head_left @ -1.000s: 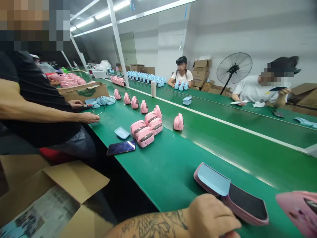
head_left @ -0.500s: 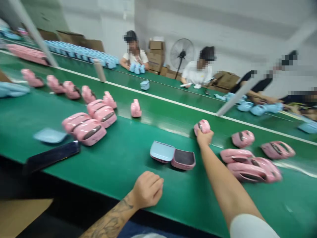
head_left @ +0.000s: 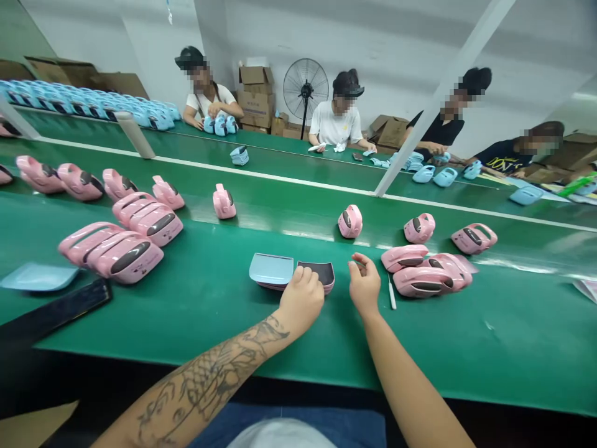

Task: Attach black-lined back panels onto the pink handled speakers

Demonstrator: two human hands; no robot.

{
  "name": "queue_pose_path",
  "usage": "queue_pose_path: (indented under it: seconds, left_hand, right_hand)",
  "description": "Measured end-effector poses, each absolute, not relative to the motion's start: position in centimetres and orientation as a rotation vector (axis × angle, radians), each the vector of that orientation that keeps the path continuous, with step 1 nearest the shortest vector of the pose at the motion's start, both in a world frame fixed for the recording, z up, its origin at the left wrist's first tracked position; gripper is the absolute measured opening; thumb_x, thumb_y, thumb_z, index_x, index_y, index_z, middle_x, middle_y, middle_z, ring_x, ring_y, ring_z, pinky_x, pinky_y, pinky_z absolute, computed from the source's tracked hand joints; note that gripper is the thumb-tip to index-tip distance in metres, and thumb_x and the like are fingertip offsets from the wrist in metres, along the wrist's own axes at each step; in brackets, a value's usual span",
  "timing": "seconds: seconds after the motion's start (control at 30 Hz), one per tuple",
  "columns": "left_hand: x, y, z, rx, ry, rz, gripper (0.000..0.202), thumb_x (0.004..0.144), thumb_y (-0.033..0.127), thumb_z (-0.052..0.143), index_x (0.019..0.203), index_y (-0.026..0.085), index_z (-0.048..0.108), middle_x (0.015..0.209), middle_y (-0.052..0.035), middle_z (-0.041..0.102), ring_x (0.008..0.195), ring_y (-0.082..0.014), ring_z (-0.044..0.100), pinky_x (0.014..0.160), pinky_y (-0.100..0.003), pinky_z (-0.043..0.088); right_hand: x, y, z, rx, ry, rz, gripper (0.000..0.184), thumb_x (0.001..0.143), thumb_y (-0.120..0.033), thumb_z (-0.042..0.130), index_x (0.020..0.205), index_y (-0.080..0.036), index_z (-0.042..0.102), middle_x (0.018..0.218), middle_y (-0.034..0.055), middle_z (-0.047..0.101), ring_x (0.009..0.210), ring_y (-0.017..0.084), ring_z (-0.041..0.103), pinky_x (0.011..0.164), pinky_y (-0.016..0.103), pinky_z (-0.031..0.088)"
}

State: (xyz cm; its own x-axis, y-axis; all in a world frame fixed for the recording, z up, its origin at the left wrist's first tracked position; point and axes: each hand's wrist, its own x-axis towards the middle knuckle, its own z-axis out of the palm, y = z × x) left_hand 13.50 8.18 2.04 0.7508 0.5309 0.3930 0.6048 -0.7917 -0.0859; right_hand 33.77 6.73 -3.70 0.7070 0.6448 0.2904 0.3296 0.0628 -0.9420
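My left hand (head_left: 302,300) is closed, knuckles up, at the near edge of a stack of curved plates with a dark top (head_left: 326,274); its fingertips are hidden, so what it grips cannot be made out. Touching that stack on the left is one topped by a light-blue curved plate (head_left: 271,269). Just right of the stacks, my right hand (head_left: 364,283) is raised with bent fingers apart from the thumb, and nothing shows in it. Beyond it, a pink plastic housing with a handle loop (head_left: 351,222) stands on the green table (head_left: 289,336).
A white-handled tool with a thin shaft (head_left: 392,294) lies beside a group of pink housings (head_left: 422,281). More pink housings (head_left: 125,255) stand at left, near a loose blue plate (head_left: 40,277) and a dark flat object (head_left: 60,308). Co-workers sit across the table, past a slanted post (head_left: 420,130).
My right hand has let go of a pink housing, leaving it standing farther back, and has drawn back toward me. My left hand has moved forward onto the dark-topped stack. The camera view has shifted.
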Motion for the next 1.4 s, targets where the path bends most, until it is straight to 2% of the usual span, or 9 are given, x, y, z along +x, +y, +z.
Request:
queue_pose_path:
  seconds: [0.13, 0.33, 0.57, 0.7, 0.83, 0.9, 1.03, 1.23, 1.4]
  left_hand:
    - [13.8, 8.6, 2.6, -2.802, -1.012, -0.432, 0.022, 0.092, 0.007, 0.057, 0.084, 0.014, 0.076, 0.085, -0.0150, 0.067, 0.093, -0.0315, 0.061, 0.095, -0.051, 0.046]
    - [14.0, 9.3, 4.3, -2.897, -1.128, -0.340, 0.019, 0.090, 0.006, 0.059, 0.088, 0.013, 0.076, 0.092, -0.0165, 0.072, 0.096, -0.0316, 0.062, 0.094, -0.050, 0.043]
    - [13.1, 10.7, 5.9, -3.019, -1.145, -0.292, 0.015, 0.093, 0.023, 0.071, 0.079, 0.020, 0.076, 0.088, -0.0091, 0.077, 0.091, -0.0287, 0.065, 0.081, -0.043, 0.037]
    - [13.3, 10.9, 6.1, -3.061, -1.076, -0.273, 0.017, 0.091, 0.013, 0.067, 0.075, 0.019, 0.071, 0.080, -0.0079, 0.075, 0.083, -0.0254, 0.064, 0.078, -0.040, 0.034]
    - [13.6, 10.5, 6.1, -3.087, -0.924, -0.238, 0.020, 0.086, 0.002, 0.061, 0.092, 0.016, 0.072, 0.089, -0.0101, 0.075, 0.088, -0.0257, 0.063, 0.081, -0.041, 0.035]
    - [13.7, 10.5, 6.1, -3.091, -0.850, -0.204, 0.022, 0.085, 0.001, 0.060, 0.093, 0.016, 0.073, 0.093, -0.0125, 0.075, 0.093, -0.0273, 0.062, 0.082, -0.042, 0.036]
    - [13.7, 10.6, 6.0, -3.070, -0.823, -0.171, 0.018, 0.090, 0.005, 0.060, 0.086, 0.015, 0.075, 0.093, -0.0140, 0.073, 0.094, -0.0282, 0.061, 0.078, -0.041, 0.037]
    - [13.3, 11.3, 6.5, -3.068, -0.885, -0.295, 0.010, 0.093, 0.014, 0.070, 0.089, 0.017, 0.078, 0.089, -0.0086, 0.075, 0.089, -0.0251, 0.063, 0.076, -0.039, 0.039]
    - [13.6, 10.8, 7.5, -3.039, -0.856, -0.457, 0.015, 0.102, 0.027, 0.066, 0.104, 0.023, 0.080, 0.103, -0.0056, 0.077, 0.096, -0.0231, 0.065, 0.082, -0.039, 0.042]
  right_hand:
    - [33.0, 5.2, -4.5, -1.493, -0.782, 0.251, 0.039, 0.093, -0.048, 0.065, 0.116, -0.017, 0.072, 0.112, 0.0135, 0.078, 0.095, 0.026, 0.074, 0.090, 0.045, 0.059]
    - [32.7, 4.8, -4.0, -1.454, -0.780, 0.254, 0.038, 0.093, -0.048, 0.064, 0.115, -0.018, 0.072, 0.099, 0.0093, 0.077, 0.080, 0.022, 0.072, 0.079, 0.040, 0.059]
    - [32.4, 4.3, -3.2, -1.407, -0.807, 0.303, 0.036, 0.092, -0.047, 0.066, 0.114, -0.019, 0.073, 0.092, 0.0051, 0.073, 0.074, 0.019, 0.067, 0.073, 0.036, 0.057]
    - [32.3, 4.3, -3.0, -1.405, -0.810, 0.328, 0.034, 0.091, -0.046, 0.066, 0.112, -0.019, 0.073, 0.088, 0.0041, 0.073, 0.071, 0.019, 0.067, 0.070, 0.035, 0.057]
    - [32.2, 4.3, -2.9, -1.410, -0.812, 0.349, 0.033, 0.091, -0.045, 0.066, 0.110, -0.019, 0.074, 0.087, 0.0039, 0.074, 0.071, 0.019, 0.067, 0.070, 0.035, 0.058]
    - [32.1, 4.2, -2.8, -1.408, -0.810, 0.363, 0.033, 0.091, -0.045, 0.066, 0.110, -0.019, 0.074, 0.087, 0.0042, 0.075, 0.071, 0.019, 0.068, 0.071, 0.036, 0.058]
    - [31.8, 4.1, -2.5, -1.394, -0.793, 0.390, 0.033, 0.088, -0.045, 0.068, 0.107, -0.019, 0.075, 0.085, 0.0049, 0.076, 0.072, 0.021, 0.069, 0.071, 0.037, 0.058]
    - [31.5, 3.8, -2.3, -1.350, -0.768, 0.445, 0.034, 0.086, -0.047, 0.073, 0.106, -0.020, 0.075, 0.081, 0.0035, 0.074, 0.066, 0.018, 0.065, 0.065, 0.034, 0.055]
    - [31.5, 3.1, -1.4, -1.208, -0.755, 0.630, 0.048, 0.085, -0.067, 0.071, 0.103, -0.023, 0.074, 0.067, -0.0001, 0.067, 0.049, 0.015, 0.054, 0.046, 0.029, 0.042]
